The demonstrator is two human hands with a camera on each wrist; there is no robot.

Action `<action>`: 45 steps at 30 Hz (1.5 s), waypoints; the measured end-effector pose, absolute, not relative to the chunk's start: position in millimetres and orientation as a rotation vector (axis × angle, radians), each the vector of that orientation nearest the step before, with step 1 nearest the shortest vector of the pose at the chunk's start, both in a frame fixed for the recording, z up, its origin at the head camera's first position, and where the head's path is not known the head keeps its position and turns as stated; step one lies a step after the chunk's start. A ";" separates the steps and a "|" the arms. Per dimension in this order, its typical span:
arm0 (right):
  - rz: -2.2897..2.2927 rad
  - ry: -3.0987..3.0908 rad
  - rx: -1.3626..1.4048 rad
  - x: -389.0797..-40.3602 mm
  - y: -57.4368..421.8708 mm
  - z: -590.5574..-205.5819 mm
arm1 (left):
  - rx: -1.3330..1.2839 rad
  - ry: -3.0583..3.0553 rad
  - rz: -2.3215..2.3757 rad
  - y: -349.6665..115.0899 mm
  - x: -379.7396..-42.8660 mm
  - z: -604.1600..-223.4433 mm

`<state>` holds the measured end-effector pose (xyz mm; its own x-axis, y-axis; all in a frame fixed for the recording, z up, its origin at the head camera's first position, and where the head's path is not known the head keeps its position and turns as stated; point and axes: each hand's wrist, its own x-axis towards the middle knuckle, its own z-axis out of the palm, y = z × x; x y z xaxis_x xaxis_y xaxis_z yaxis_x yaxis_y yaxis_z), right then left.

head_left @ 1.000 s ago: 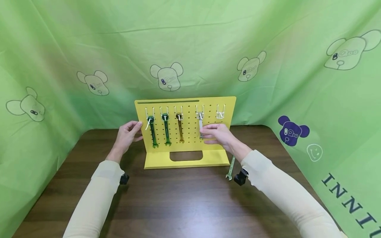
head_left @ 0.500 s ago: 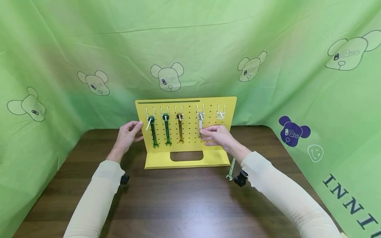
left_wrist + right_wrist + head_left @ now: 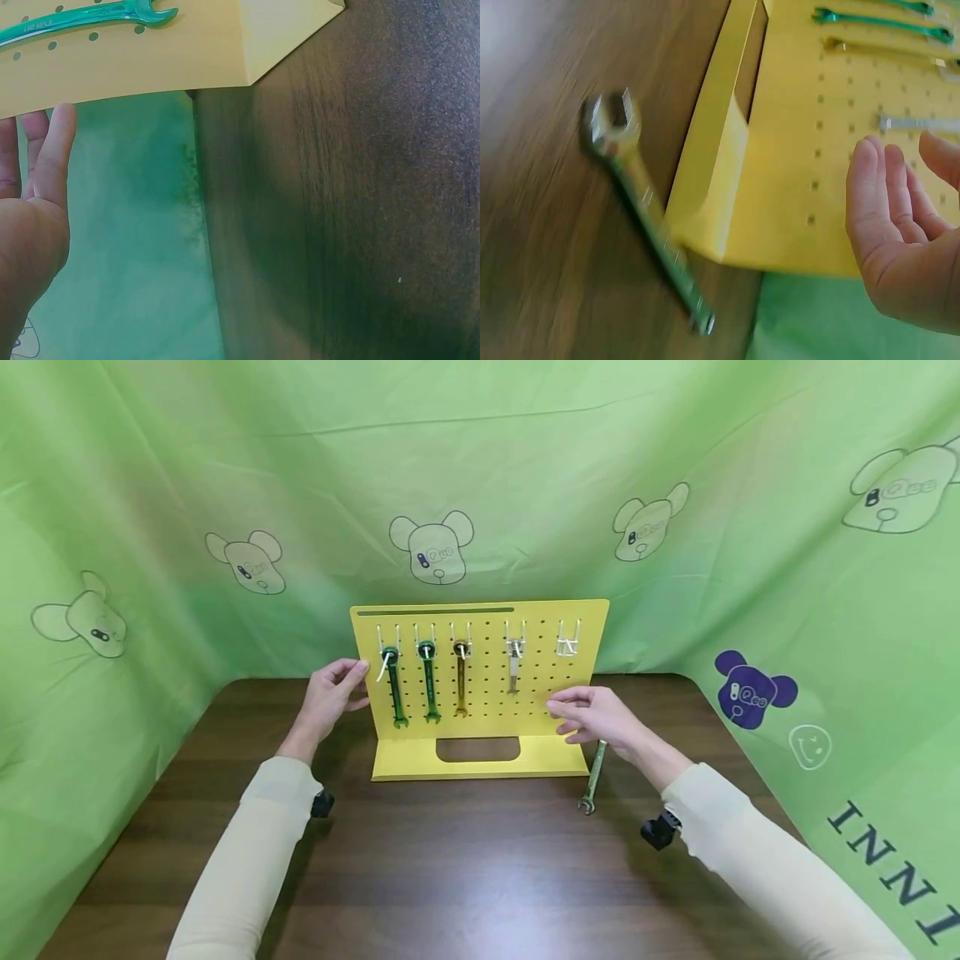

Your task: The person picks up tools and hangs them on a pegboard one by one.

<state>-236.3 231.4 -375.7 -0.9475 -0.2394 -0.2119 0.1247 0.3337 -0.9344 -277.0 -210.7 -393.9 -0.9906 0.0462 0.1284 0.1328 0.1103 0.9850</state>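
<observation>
A yellow pegboard stands upright on the table. Its left edge is between the thumb and fingers of my left hand, the thumb at the front. Two green wrenches and an amber one hang on white hooks. Farther right hangs a small silver wrench. My right hand is in front of the board's lower right, apart from that wrench, its fingers loosely bent around nothing. Below it, a green wrench lies on the table beside the board's base, open end toward me.
A bare white hook sits at the board's upper right. The brown wooden table extends in front, and a green printed curtain surrounds the back and sides.
My right hand has let go of the silver wrench, which stays hanging on its hook, and has drawn back right. My left hand keeps its place at the board's edge. The view has shifted slightly.
</observation>
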 end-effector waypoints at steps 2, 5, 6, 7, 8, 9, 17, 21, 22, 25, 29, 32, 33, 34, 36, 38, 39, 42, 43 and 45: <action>-1.628 2.296 -0.078 -236.1 244.3 -376.7 | -0.187 -2.291 -2.036 -210.8 -276.7 -393.1; -1.601 2.304 -0.022 -236.4 264.1 -379.8 | -0.199 -2.289 -2.030 -210.6 -276.6 -392.4; -1.583 2.307 -0.004 -236.3 270.5 -381.3 | -0.203 -2.286 -2.033 -210.1 -276.5 -392.0; -1.561 2.309 0.020 -236.0 276.5 -382.8 | -0.208 -2.284 -2.035 -209.7 -276.5 -391.8; -1.534 2.311 0.036 -235.6 282.7 -384.6 | -0.211 -2.282 -2.037 -209.2 -276.5 -391.5; -1.502 2.313 0.058 -235.0 287.8 -386.7 | -0.210 -2.282 -2.039 -208.8 -276.5 -391.4; -1.288 2.305 0.129 -225.7 312.0 -408.3 | -0.202 -2.269 -2.050 -206.9 -278.2 -391.1; -1.251 2.303 0.157 -222.3 315.7 -420.4 | -0.197 -2.285 -2.042 -206.8 -278.3 -392.0; -1.248 2.309 0.165 -221.9 315.6 -422.5 | -0.194 -2.286 -2.043 -206.6 -278.2 -392.4; -1.258 2.331 0.190 -221.4 313.3 -426.8 | -0.188 -2.282 -2.049 -206.4 -277.8 -393.2; -1.283 2.353 0.225 -220.9 309.2 -432.6 | -0.180 -2.272 -2.054 -205.8 -277.0 -394.2; -1.282 2.373 0.261 -220.4 306.6 -438.3 | -0.182 -2.274 -2.062 -205.7 -276.3 -394.7; -1.281 2.380 0.276 -220.4 305.7 -439.7 | -0.182 -2.273 -2.065 -205.6 -276.1 -394.6; -1.280 2.387 0.287 -220.4 304.8 -440.8 | -0.182 -2.272 -2.066 -205.5 -275.8 -394.5; -1.276 2.396 0.282 -220.9 303.8 -442.0 | -0.181 -2.270 -2.063 -205.7 -275.7 -394.4; -1.276 2.397 0.275 -221.3 303.0 -441.5 | -0.183 -2.268 -2.057 -206.0 -275.6 -394.1; -1.282 2.391 0.278 -221.4 302.7 -440.7 | -0.182 -2.267 -2.054 -206.0 -275.7 -393.9; -1.298 2.369 0.280 -220.0 301.2 -437.3 | -0.183 -2.264 -2.057 -206.9 -276.2 -393.3; -1.302 2.366 0.279 -219.1 300.2 -436.3 | -0.181 -2.262 -2.057 -207.1 -276.1 -393.0; -1.305 2.368 0.277 -216.9 298.7 -435.5 | -0.174 -2.261 -2.059 -207.6 -275.5 -393.2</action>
